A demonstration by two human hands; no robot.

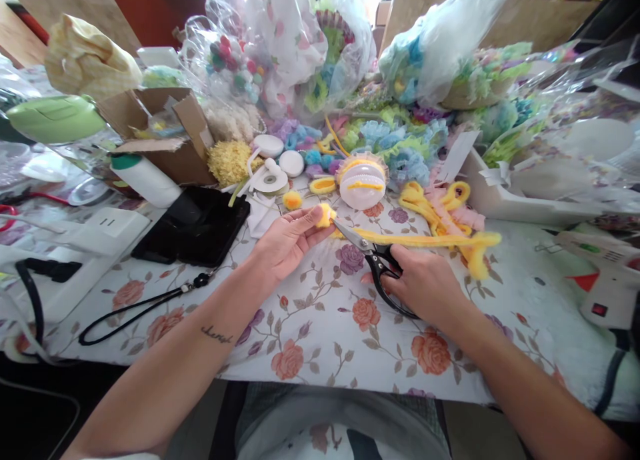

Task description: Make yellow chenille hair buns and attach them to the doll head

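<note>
Currently, left hand (287, 237) pinches a yellow fuzzy tuft (326, 216) between thumb and fingers, held up just above the floral-covered bench (320, 370). Right hand (425, 280) is wrapped around the black handles of the scissors (367, 245), blades pointing left, tips right at the tuft's edge; can't tell if they bite into it. Long yellow fuzzy strip (425, 239) lies crosswise behind the scissors, its fluffy end right of the right hand. Looped yellow strands (420, 200) sit beyond it. White ribbed dome (363, 193) with yellow trim stands behind the tuft; yellow pompom (293, 201) and yellow oval ring (323, 185) near it, to its left. White spool (270, 180) farther left, then black tablet (193, 227), screen dark, lying flat. Cardboard box (165, 163) open behind the tablet. White glue gun (607, 273) at far right, cord trailing down.
</note>
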